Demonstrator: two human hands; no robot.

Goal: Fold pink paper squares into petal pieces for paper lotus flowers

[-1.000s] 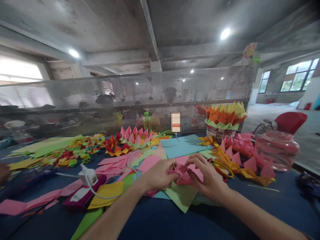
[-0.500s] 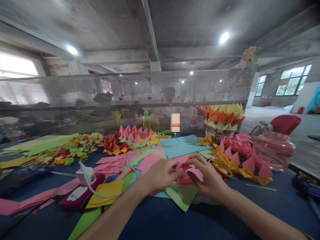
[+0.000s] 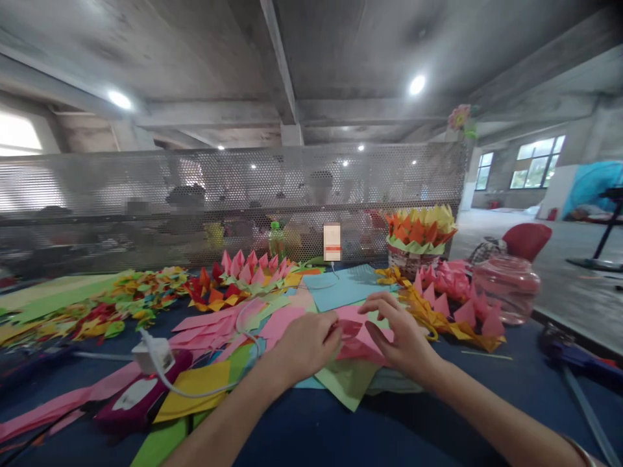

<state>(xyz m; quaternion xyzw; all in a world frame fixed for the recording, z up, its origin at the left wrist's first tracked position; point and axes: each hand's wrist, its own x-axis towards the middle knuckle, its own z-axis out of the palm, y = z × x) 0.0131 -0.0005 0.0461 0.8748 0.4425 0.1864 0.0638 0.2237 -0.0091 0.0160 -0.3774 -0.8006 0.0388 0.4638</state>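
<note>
My left hand (image 3: 304, 347) and my right hand (image 3: 402, 337) meet over a partly folded pink paper piece (image 3: 357, 338) above a dark blue table (image 3: 311, 428). The left hand's fingers are curled and pinch the paper's left edge. My right hand's thumb presses the paper from the front while its fingers arch over the far side. Under the paper lie a light green sheet (image 3: 348, 383) and other coloured sheets.
Loose pink sheets (image 3: 219, 324), a blue sheet (image 3: 341, 288), a white charger with cable (image 3: 150, 355) on a magenta pouch, folded paper flowers (image 3: 248, 269), a paper-decorated basket (image 3: 418, 237), pink and yellow folded pieces (image 3: 452, 305), a glass jar (image 3: 506, 288). A perforated metal screen (image 3: 233, 194) stands behind, people beyond it.
The view has swung slightly right and down. My hands stay on the pink paper; the right hand's fingers have lifted and spread a little over it.
</note>
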